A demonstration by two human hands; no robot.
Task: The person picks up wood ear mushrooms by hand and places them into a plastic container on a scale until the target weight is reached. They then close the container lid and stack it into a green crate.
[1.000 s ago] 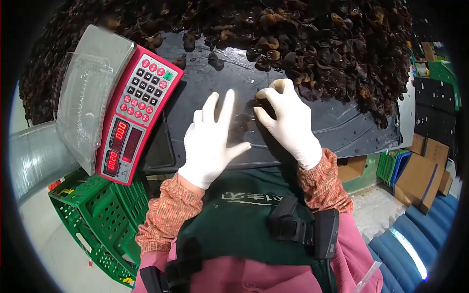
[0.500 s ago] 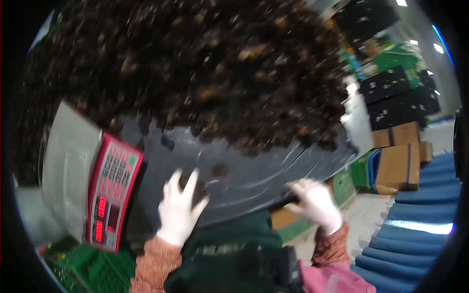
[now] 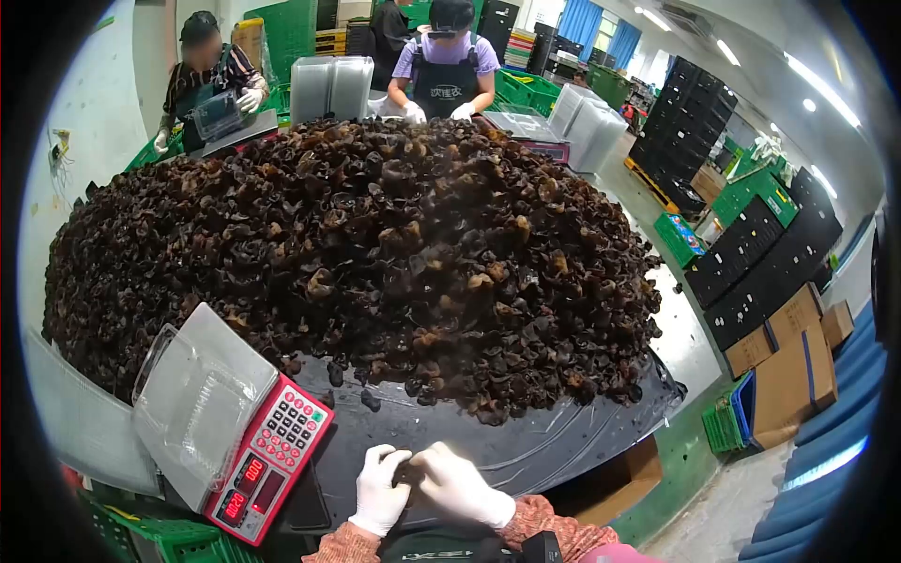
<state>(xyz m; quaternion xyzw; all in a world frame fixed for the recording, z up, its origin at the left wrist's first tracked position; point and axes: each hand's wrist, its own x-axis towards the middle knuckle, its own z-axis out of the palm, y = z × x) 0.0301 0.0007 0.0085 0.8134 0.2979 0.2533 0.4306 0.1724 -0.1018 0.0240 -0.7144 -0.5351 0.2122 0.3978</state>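
Both hands wear white gloves and meet at the near edge of the dark-covered table (image 3: 526, 441). A small dark fungus piece (image 3: 409, 474) shows between them. My left hand (image 3: 379, 490) has its fingers closed on that piece. Beside it, my right hand (image 3: 458, 483) is closed too, its fingertips touching the same piece. Beyond the hands rises a large heap of dark brown wood-ear fungus (image 3: 375, 253). To the left stands a red and white scale (image 3: 282, 441) with a clear plastic tray (image 3: 202, 413) on its plate.
Across the heap, two people in aprons and gloves (image 3: 449, 66) (image 3: 211, 84) stand near stacked clear trays (image 3: 330, 89). Another scale (image 3: 526, 127) is at the far side. Cardboard boxes (image 3: 788, 375) and black crates (image 3: 676, 122) stand right. A green crate (image 3: 174, 535) is lower left.
The view has tilted up, bringing the co-workers into sight. My hands, earlier apart with the left one over a fungus piece, have come together around a piece.
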